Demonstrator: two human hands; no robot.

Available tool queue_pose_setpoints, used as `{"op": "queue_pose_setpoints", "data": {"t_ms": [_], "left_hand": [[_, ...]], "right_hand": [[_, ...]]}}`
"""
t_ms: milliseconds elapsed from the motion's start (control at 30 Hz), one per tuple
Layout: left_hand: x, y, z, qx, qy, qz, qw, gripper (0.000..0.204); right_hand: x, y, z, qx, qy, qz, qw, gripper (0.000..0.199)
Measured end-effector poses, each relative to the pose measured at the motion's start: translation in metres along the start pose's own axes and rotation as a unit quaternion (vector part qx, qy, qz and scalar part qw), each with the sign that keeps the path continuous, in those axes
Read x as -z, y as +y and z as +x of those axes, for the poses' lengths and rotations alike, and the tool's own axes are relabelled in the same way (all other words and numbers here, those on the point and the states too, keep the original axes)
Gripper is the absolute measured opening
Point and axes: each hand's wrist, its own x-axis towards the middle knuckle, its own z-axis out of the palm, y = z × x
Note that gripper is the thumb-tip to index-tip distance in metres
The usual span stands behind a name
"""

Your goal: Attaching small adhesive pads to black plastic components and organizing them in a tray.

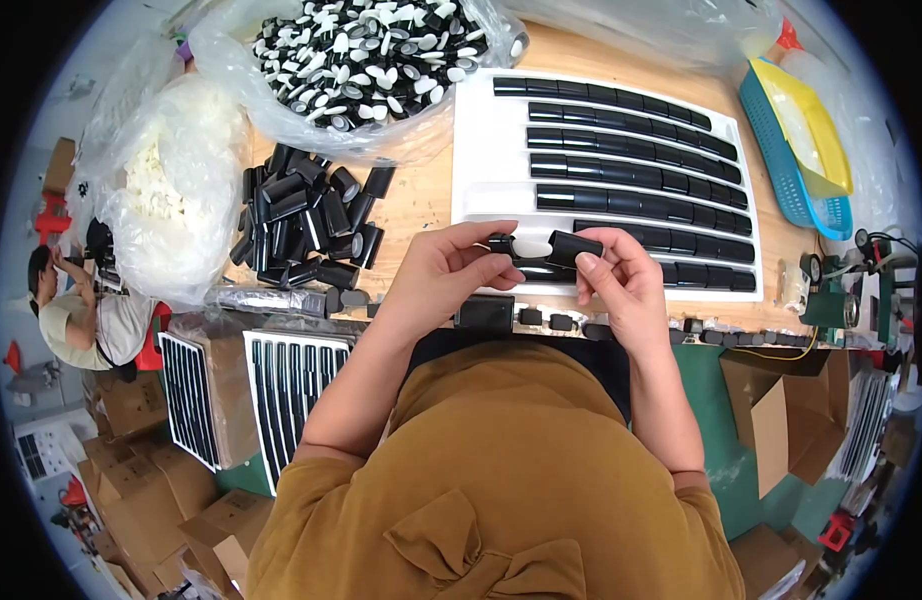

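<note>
My left hand [443, 275] pinches the black end of a small piece with a white oval tip [530, 247]. In my right hand [629, 285], held between thumb and fingers, is a glossy black tube-shaped cap [575, 249]. The white tip points at the cap's left end; whether it enters the cap I cannot tell. Both hands are over the near edge of a white tray [481, 203], which carries several rows of black caps. Left of the tray lies a pile of loose black caps [306, 218]. Behind it, a clear plastic bag [221, 75] holds many white-tipped black pieces.
A plastic bag of small cream-coloured parts [166, 200] stands at the left. Blue and yellow baskets [781, 150] are at the right, near a green device with gauges [836, 305]. Filled trays [291, 385] and cardboard boxes [796, 420] stand below the table. Another person [86, 315] sits far left.
</note>
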Motion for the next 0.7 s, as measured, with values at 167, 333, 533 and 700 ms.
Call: {"op": "queue_pose_setpoints", "data": {"t_ms": [167, 333, 533, 700], "left_hand": [[-0.001, -0.005, -0.002, -0.025, 0.011, -0.009, 1.0, 0.032], [-0.008, -0.003, -0.005, 0.004, -0.027, 0.017, 0.999, 0.028], [-0.012, 0.002, -0.008, 0.018, -0.024, 0.02, 0.999, 0.029], [-0.014, 0.005, -0.012, 0.018, -0.031, 0.066, 0.997, 0.029]], "right_hand": [[0.001, 0.0, -0.004, 0.012, -0.007, 0.014, 1.0, 0.021], [-0.005, -0.004, -0.009, 0.002, -0.068, -0.027, 0.997, 0.022], [-0.008, -0.009, -0.013, -0.006, -0.065, -0.029, 0.997, 0.021], [-0.008, -0.009, -0.016, 0.005, -0.062, -0.081, 0.995, 0.021]]}}
